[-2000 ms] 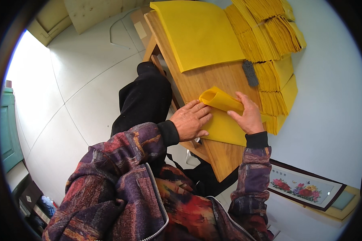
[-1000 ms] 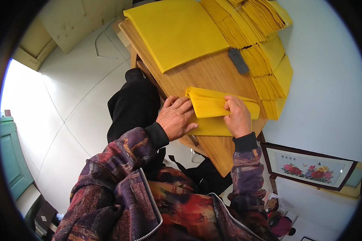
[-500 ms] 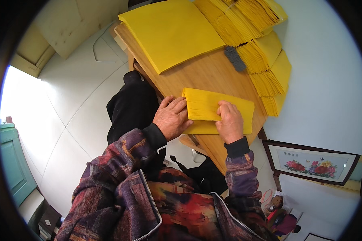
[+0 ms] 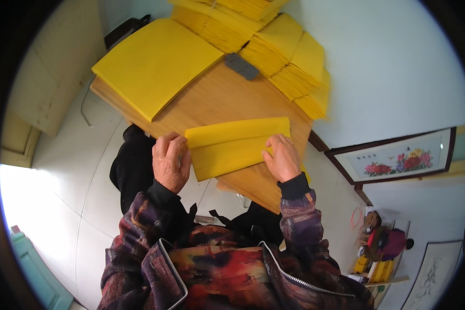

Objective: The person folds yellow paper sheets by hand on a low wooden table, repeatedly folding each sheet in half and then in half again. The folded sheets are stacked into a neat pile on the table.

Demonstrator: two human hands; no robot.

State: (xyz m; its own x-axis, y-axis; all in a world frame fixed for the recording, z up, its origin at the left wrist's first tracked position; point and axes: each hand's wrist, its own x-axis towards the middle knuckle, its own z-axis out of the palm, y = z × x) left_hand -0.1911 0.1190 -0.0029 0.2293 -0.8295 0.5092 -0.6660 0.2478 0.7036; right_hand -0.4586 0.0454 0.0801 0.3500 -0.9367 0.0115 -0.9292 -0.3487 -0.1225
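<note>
A folded sheet of yellow paper (image 4: 232, 147) lies at the near edge of the wooden table, with long creases running across it and its lower left corner over the edge. My left hand (image 4: 169, 161) has curled fingers at the paper's left end, gripping its edge. At the right end, my right hand (image 4: 283, 159) holds the paper with thumb and bent fingers. Parts of the fingertips are hidden. Beyond my left hand, a stack of flat yellow sheets (image 4: 157, 64) rests on the table.
Several pleated yellow paper bundles (image 4: 281, 62) are piled along the wall side of the wooden table (image 4: 206, 101). A dark grey block (image 4: 241, 66) sits beside them. Black cloth (image 4: 132, 163) hangs left of the table. A framed flower picture (image 4: 398, 157) leans at the right.
My view has swung, shifting the table leftward. The paper's narrow pleats faced up before; broader, smoother panels show now. My right hand has moved from pressing its middle to its right end.
</note>
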